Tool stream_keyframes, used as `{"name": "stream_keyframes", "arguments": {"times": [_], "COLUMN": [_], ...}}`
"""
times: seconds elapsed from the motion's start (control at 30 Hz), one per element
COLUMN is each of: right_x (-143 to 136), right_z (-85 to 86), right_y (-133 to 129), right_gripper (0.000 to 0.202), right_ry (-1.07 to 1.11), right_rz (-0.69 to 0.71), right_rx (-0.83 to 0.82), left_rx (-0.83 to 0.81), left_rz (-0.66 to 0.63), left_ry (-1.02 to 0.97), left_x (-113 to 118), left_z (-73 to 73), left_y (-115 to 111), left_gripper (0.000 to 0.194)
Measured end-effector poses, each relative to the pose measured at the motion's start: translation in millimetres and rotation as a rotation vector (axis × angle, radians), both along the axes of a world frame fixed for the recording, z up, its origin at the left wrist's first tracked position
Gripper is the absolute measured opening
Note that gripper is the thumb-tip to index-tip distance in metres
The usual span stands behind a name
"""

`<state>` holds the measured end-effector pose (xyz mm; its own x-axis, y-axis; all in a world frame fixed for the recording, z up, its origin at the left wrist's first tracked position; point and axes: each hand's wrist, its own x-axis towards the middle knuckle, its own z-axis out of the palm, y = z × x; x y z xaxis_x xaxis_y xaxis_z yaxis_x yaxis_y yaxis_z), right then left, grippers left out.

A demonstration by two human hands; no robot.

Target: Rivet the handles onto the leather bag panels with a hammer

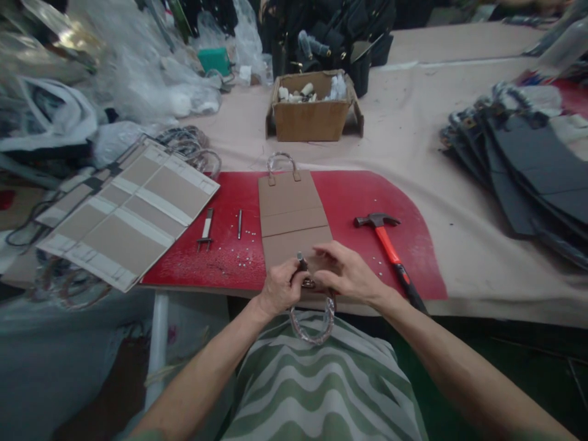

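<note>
Tan bag panel [295, 211] lying on the red mat [367, 193]. At the mat's near edge, the left hand [282, 286] pinches a metal rod [300, 256]; the right hand [351, 272], turned inward, has thumb and fingers parted, seemingly empty.

Markings: none legible.
No text, label, brand, number or sign could be read on the brown panel [296, 208], the hammer [388, 245], the cardboard box [310, 122] or the stacked dark panels [533, 159]; background surfaces were too blurred to read.
</note>
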<state>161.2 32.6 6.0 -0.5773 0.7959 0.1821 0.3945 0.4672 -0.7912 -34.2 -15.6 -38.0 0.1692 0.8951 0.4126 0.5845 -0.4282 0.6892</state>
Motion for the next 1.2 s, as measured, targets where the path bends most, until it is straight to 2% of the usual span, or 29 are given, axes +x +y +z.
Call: {"name": "stream_keyframes", "arguments": {"times": [0.03,0.13,0.27,0.4,0.47,0.57,0.63,0.73,0.83,0.93,1.03,1.1,1.2], "right_x": [-10,-34,-38,-30,-28,-27,-26,-22,-18,-15,-13,-12,-12], "right_z": [1.4,-2.0,-13.0,-14.4,-11.7,-8.2,-8.7,-14.0,-20.7,-24.8,-26.6,-27.4,-27.7], "right_y": [2,2,-3,-3,-2,-1,0,-1,-4,-6,-6,-6,-8], "right_gripper": [0.041,0.014,0.016,0.020,0.020,0.018,0.017,0.013,0.011,0.013,0.014,0.014,0.016], "right_ry": [-0.001,0.001,0.067,0.077,0.057,0.045,0.041,0.067,0.099,0.119,0.130,0.130,0.117], "right_rz": [0.038,0.054,0.060,-0.050,-0.069,-0.048,-0.043,-0.056,-0.082,-0.104,-0.099,-0.089,-0.099], "right_rx": [0.001,0.060,0.080,-0.022,-0.071,-0.079,-0.066,-0.029,0.000,-0.013,-0.018,-0.010,-0.008], "left_rx": [0.024,0.036,-0.056,-0.106,-0.089,-0.060,-0.054,-0.054,-0.036,0.051,0.177,0.226,0.250], "left_rz": [-0.005,0.004,-0.002,-0.032,-0.062,-0.139,-0.165,-0.188,-0.211,-0.252,-0.356,-0.410,-0.402], "left_ry": [0.025,0.036,-0.048,-0.075,0.050,0.371,0.559,0.736,0.771,0.612,0.454,0.423,0.383], "left_x": [0,1,4,-4,-13,-24,-26,-24,-26,-38,-56,-64,-69], "left_z": [-0.3,-0.3,5.9,17.1,22.2,28.8,32.6,35.2,30.6,18.6,4.4,-4.2,-12.3], "left_y": [0,0,-4,-14,-19,-24,-25,-24,-24,-24,-25,-27,-32], "left_gripper": [0.013,0.017,0.019,0.021,0.020,0.023,0.025,0.019,0.018,0.024,0.031,0.032,0.036]}}
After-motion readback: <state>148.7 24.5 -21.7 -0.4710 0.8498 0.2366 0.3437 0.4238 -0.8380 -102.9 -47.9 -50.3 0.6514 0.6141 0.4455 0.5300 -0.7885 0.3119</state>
